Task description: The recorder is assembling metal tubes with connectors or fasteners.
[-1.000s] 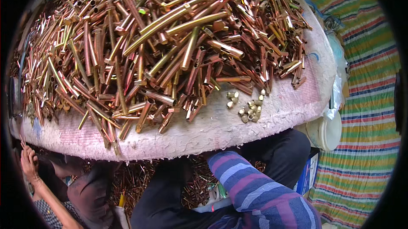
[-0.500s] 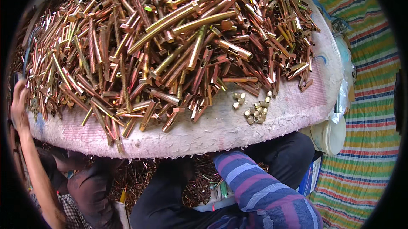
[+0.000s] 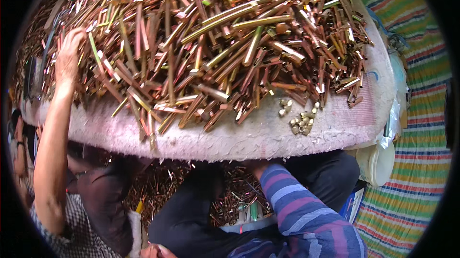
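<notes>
My right arm, in a blue and purple striped sleeve, reaches forward from below. Only the wrist of my right hand (image 3: 258,168) shows; its fingers are hidden beneath the near edge of the worktop. At the bottom edge, beside my dark-trousered thigh, are a few fingertips of what looks like my left hand (image 3: 159,251). They lie close together, and anything between them is out of sight. Loose metal parts (image 3: 235,181) lie below the worktop near my right hand. Above, a heap of coppery bolts and metal sleeves (image 3: 191,61) covers much of the worktop (image 3: 215,145).
A co-worker's bare arm (image 3: 52,148) extends from the left, hand (image 3: 69,57) on the heap. Small brassy nuts (image 3: 302,123) sit apart near the front edge. At right are a white bucket (image 3: 382,164), clear plastic bags (image 3: 394,114) and a striped floor sheet (image 3: 421,129).
The co-worker's hand has moved right and away from me, onto the heap. Fingertips have appeared at the bottom edge. The whole view has shifted slightly; my right arm stays under the worktop edge.
</notes>
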Tool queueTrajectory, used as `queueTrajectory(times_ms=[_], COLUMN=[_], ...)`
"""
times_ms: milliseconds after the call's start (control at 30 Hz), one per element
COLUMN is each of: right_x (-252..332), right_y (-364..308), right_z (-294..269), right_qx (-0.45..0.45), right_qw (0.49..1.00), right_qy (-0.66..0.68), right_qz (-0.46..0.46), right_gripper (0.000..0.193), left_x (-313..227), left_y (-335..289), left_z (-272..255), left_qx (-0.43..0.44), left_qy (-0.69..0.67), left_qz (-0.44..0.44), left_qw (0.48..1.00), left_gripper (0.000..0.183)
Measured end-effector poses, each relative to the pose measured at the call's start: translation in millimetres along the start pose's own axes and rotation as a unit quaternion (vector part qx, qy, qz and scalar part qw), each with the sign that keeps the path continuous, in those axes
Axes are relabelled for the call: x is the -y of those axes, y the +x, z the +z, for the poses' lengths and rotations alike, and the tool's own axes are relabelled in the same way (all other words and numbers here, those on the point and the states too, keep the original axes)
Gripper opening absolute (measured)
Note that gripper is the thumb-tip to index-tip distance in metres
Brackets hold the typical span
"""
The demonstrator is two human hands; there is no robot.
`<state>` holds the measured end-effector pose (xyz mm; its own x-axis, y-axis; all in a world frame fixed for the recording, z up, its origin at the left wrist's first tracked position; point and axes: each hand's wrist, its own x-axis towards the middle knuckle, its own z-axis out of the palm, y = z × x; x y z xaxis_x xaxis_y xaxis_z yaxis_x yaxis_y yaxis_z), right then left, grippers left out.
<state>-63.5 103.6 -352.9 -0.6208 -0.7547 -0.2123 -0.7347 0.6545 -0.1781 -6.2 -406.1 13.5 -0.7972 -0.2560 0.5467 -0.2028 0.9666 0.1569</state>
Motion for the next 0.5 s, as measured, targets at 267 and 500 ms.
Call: queueTrajectory(times_ms=[267, 500], right_x=[8.7, 24.2], right_y=[26.9, 37.0], right_z=[-4.4, -41.2], right_qx=[-0.033, 0.125], right_qw=[0.998, 0.757], right_qy=[0.01, 0.634], right_qz=[-0.058, -0.09], right_gripper=[0.032, 0.031], left_x=[-288.1, -298.1], left_y=[-297.5, -285.4], left_z=[-131.1, -109.4], left_qx=[-0.081, -0.11], left_qy=[-0.101, -0.145], left_qz=[-0.301, -0.298], left_qw=[0.945, 0.937], left_gripper=[0.023, 0.017])
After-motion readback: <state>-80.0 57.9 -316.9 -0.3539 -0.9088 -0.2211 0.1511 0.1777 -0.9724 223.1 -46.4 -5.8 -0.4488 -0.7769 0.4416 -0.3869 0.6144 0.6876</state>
